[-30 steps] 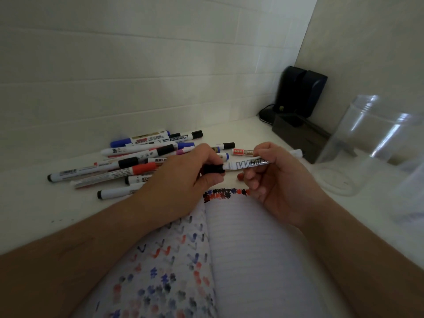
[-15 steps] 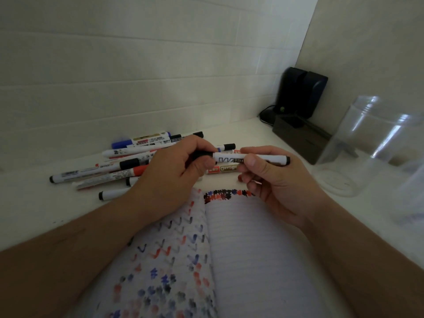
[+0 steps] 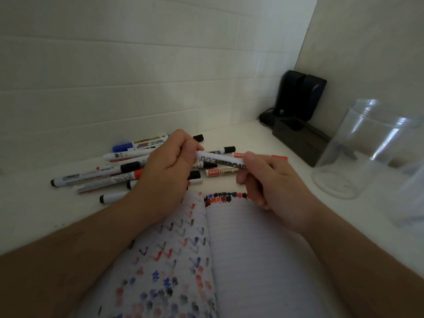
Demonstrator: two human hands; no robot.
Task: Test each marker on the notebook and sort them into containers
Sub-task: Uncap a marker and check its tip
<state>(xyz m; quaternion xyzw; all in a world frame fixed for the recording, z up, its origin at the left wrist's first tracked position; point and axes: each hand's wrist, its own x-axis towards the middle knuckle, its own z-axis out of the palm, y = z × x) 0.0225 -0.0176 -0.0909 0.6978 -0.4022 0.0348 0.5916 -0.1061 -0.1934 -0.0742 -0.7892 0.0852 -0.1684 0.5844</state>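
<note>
At the centre of the frame both hands hold one white marker (image 3: 220, 161), lying level just above the top edge of the notebook. The left hand (image 3: 165, 171) has its fingers curled tight around the marker's left end, thumb pressed on top; whatever it covers there is hidden inside the grip. The right hand (image 3: 270, 182) pinches the marker's right end between thumb and curled fingers, so its grip is closed on the barrel too. The printed lettering on the barrel shows between the two hands.

Below the hands the notebook (image 3: 252, 260) lies open across the lower middle of the frame. Its left page is covered with small red, blue and black test marks, and a row of such marks runs along the top of the lined right page.

Behind and left of the left hand a loose pile of markers (image 3: 96, 175) lies on the white desk (image 3: 29, 203), with black, red and blue caps pointing different ways. A few more markers (image 3: 221, 172) show beyond the held one, between the two hands.

At the right edge stands a clear plastic container (image 3: 367, 152), upright, and part of a second one (image 3: 410, 198) shows blurred just in front of it. Further back, in the upper right, a black box (image 3: 298, 141) sits beside a dark device (image 3: 300, 95) in the corner where the pale tiled wall (image 3: 137, 65) meets the side wall.
</note>
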